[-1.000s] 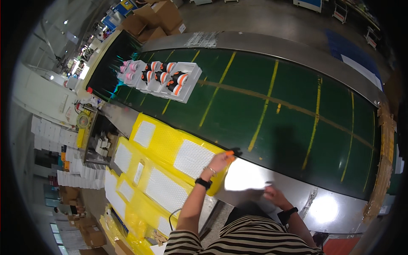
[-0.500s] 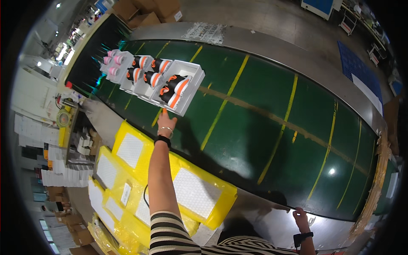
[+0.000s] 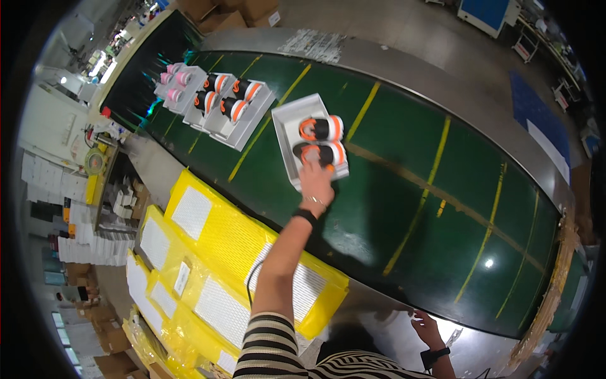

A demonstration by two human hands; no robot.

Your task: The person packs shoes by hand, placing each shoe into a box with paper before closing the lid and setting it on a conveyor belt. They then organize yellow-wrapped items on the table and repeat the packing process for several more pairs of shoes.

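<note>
Green conveyor belt (image 3: 404, 208) with yellow lines fills most of the view — it carries every tray here. Along its near edge lie stacked yellow bags (image 3: 233, 246) with white panels.

Risk first. Your left hand (image 3: 315, 180) reaches far across the belt with the arm nearly straight, and it meets the white tray (image 3: 291, 126) only at the near end. The tray sits askew to the yellow lines. Judging from that, a pull at one end could swing the tray rather than slide it, and the two orange-and-black shoes (image 3: 323, 140) lying loose on their sides inside could roll against the low rim or tip out. At full reach you have little control over a sudden shift. The next tray (image 3: 243, 123) up the belt is near — a swing that way could knock it.

Other trays: two hold orange-and-black pairs, and the farthest (image 3: 177, 79) holds pink shoes — all well apart from your hand.

Left fingers (image 3: 310, 165): laid over the nearer shoe's toe end and the tray's near rim, loosely curved, not spread wide. I cannot tell whether they pinch the rim or only rest on the shoe — the back of the hand hides the tips.

Right hand (image 3: 427, 327): low at the belt's near metal edge, fingers loosely open, holding nothing.
</note>
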